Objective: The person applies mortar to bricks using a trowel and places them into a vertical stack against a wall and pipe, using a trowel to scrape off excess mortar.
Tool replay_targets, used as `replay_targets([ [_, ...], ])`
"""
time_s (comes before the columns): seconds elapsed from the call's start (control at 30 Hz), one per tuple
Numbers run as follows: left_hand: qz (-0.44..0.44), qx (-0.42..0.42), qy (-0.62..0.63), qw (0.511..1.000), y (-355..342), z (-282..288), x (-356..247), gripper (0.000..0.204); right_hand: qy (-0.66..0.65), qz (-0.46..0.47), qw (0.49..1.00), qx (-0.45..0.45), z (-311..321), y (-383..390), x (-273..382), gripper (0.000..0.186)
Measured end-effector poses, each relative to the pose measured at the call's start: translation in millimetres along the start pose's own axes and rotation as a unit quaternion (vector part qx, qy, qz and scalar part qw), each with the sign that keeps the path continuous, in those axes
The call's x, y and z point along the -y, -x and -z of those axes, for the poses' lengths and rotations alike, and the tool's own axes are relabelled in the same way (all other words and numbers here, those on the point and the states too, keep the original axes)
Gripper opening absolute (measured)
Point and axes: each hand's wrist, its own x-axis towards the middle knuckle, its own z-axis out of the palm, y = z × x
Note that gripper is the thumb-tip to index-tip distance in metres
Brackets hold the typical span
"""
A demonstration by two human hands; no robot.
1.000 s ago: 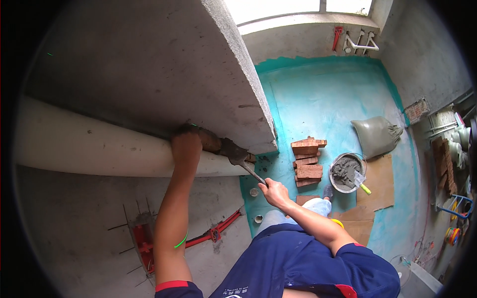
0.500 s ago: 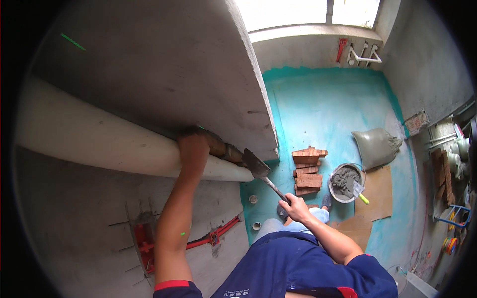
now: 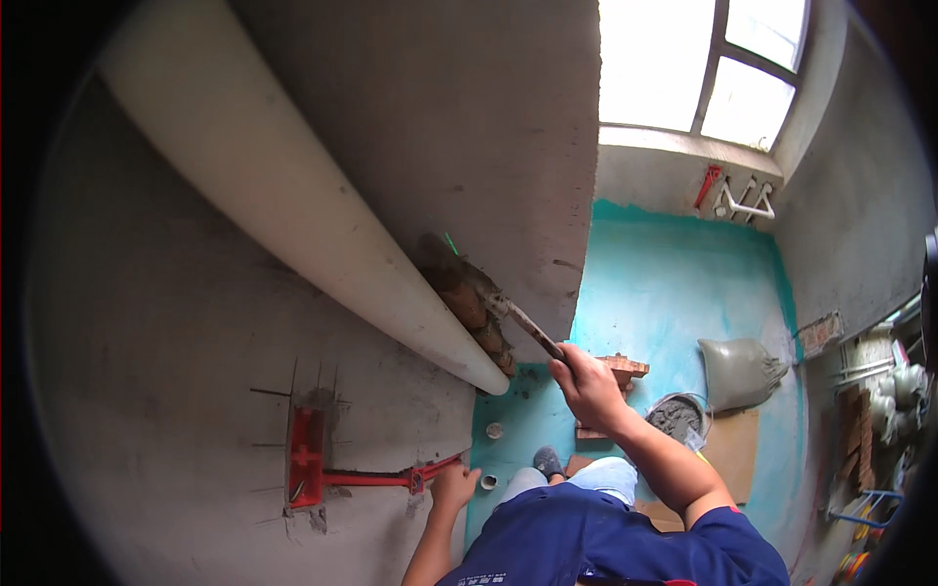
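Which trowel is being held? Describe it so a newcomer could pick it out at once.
Find the thick white pipe slanting down from the upper left, then the bricks along its lower right side. The trowel slants from the right hand up to those bricks, gripped by its handle. That dark, slim handle sets it apart from the yellow-handled tool at the mortar bucket.

Shows trowel gripped by its long handle in right hand, tilted, handle sloping down to the right, blade end grey-smeared and up against bricks, too blurred for a clear outline. Shows bricks as reddish-brown, lined up end to end in narrow gap between white pipe and grey wall, with dark mortar near upper end.
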Motion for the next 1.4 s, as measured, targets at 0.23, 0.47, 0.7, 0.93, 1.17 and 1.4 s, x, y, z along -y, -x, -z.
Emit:
replay_targets([
  [0.23,0.074,0.097,0.041,0.992,34.1,-65.6,61.0,0.044,0.106,-0.086,0.986,0.095,-22.7,-43.7,-15.1,0.032],
  [0.47,0.053,0.039,0.153,0.986,23.1,-101.3,88.6,0.044,0.086,-0.112,0.985,0.097,-14.7,-35.7,6.1,0.031],
  [0.7,0.139,0.079,0.276,0.948,25.2,-174.9,186.4,0.036,-0.066,-0.229,0.963,0.122,-35.7,54.2,-97.3,0.028],
  [0.93,0.345,0.159,0.372,0.847,63.1,-178.3,222.5,0.040,-0.187,-0.469,0.852,0.138,-128.1,87.4,-149.0,0.034],
  [1.17,0.296,0.075,0.474,0.826,62.9,-136.5,208.2,0.035,-0.288,-0.522,0.793,0.125,-201.6,46.7,-140.5,0.027],
  [1.4,0.262,0.088,0.489,0.827,52.4,-139.4,183.4,0.036,-0.361,-0.495,0.785,0.095,-203.0,35.0,-112.2,0.034],
])
